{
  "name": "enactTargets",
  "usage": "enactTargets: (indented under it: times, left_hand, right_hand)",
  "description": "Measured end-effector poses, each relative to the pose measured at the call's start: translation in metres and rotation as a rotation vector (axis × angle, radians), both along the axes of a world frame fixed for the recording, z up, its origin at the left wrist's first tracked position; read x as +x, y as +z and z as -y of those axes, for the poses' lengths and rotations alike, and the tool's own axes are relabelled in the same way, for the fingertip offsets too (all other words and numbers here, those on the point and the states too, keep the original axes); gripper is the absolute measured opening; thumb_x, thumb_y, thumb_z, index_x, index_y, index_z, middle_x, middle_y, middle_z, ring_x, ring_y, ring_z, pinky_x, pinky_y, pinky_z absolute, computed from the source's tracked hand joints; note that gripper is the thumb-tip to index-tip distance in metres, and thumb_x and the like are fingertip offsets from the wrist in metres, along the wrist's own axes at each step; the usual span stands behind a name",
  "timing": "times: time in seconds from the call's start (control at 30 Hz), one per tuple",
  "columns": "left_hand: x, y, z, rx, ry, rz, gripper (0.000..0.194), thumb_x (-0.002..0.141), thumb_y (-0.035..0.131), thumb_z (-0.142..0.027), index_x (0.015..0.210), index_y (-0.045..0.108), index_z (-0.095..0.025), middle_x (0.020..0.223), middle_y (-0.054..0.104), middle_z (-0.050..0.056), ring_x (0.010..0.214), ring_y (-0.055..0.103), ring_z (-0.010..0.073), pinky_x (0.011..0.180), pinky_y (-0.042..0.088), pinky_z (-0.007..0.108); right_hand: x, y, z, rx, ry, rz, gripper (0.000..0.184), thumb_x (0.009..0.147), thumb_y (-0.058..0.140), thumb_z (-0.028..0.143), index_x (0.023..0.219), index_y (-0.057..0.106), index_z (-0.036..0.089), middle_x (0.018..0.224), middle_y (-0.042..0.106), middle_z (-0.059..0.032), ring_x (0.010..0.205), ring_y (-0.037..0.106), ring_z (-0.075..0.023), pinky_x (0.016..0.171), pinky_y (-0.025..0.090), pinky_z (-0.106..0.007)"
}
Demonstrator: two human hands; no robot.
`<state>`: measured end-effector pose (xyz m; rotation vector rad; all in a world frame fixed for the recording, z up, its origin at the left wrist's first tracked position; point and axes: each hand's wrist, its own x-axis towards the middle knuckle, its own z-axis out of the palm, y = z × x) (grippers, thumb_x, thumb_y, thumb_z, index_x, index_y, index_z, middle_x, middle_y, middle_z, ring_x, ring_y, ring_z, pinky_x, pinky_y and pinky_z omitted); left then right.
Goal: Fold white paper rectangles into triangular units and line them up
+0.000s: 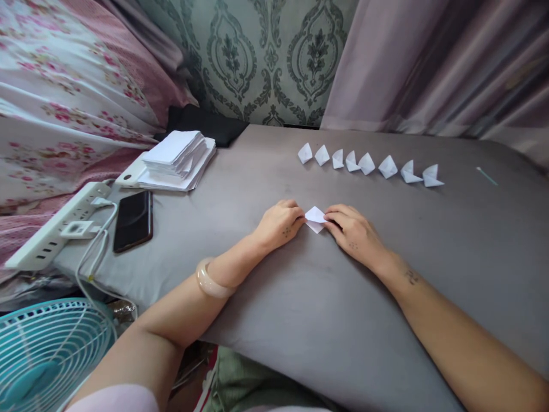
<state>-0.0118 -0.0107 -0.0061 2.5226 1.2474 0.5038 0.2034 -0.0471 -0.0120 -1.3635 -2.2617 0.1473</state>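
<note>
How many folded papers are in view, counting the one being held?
9. Eight folded papers sit in a row towards the back of the grey cloth; the ninth paper is between the left hand and right hand. None looks hidden.

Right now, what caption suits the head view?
Two hands pinch a small folded paper below a row of paper shapes.

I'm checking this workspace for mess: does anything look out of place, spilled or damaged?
A thin, swab-like stick lies by itself on the gray cloth, right of the folded papers, seemingly unrelated to them. The paper stack on the left has uneven edges. I see no spill or damage.
</note>
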Motion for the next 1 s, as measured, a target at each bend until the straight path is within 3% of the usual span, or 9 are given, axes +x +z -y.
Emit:
enactTargets:
  times: [0.13,0.33,0.53,0.83,1.0]
  left_hand:
    - [0.002,0.0,0.001,-0.008,0.034,-0.003,0.027,0.094,0.046,-0.032,0.096,0.069,-0.019,0.099,0.065,0.007,0.096,0.06,0.0215,0.083,0.049,0.032]
    - [0.0,0.0,-0.003,-0.076,0.055,0.102,0.019,0.086,0.059,-0.035,0.088,0.071,-0.02,0.09,0.066,0.005,0.083,0.061,0.0183,0.073,0.049,0.029]
    - [0.003,0.0,-0.004,-0.097,0.081,0.117,0.022,0.09,0.053,-0.031,0.086,0.072,-0.021,0.087,0.066,0.006,0.082,0.061,0.0185,0.074,0.049,0.03]
    - [0.011,0.007,-0.001,-0.201,0.18,0.174,0.014,0.085,0.058,-0.024,0.082,0.069,-0.016,0.083,0.064,0.006,0.076,0.058,0.0166,0.073,0.048,0.03]
    - [0.012,0.004,-0.001,-0.129,0.086,0.217,0.014,0.085,0.062,-0.027,0.092,0.07,-0.019,0.093,0.065,0.006,0.087,0.057,0.0182,0.08,0.048,0.031]
  right_hand:
    - [-0.002,0.001,0.001,-0.021,-0.058,-0.041,0.022,0.094,0.049,0.027,0.095,0.068,0.018,0.109,0.066,-0.0103,0.101,0.061,-0.0242,0.087,0.05,-0.039]
    - [-0.003,0.002,0.004,-0.048,-0.216,-0.05,0.019,0.091,0.055,0.031,0.086,0.071,0.021,0.107,0.068,-0.007,0.1,0.062,-0.0252,0.084,0.051,-0.041]
    - [0.003,-0.002,-0.002,-0.102,-0.192,-0.181,0.018,0.089,0.056,0.032,0.084,0.071,0.023,0.105,0.068,-0.0062,0.097,0.063,-0.0232,0.086,0.049,-0.041]
    - [0.003,0.0,-0.007,-0.201,-0.256,-0.265,0.014,0.085,0.061,0.031,0.08,0.071,0.022,0.108,0.066,-0.0057,0.097,0.062,-0.021,0.086,0.048,-0.038]
    - [0.005,-0.001,-0.005,-0.115,-0.195,-0.205,0.016,0.088,0.058,0.031,0.083,0.071,0.023,0.105,0.066,-0.0065,0.098,0.061,-0.0225,0.086,0.048,-0.038]
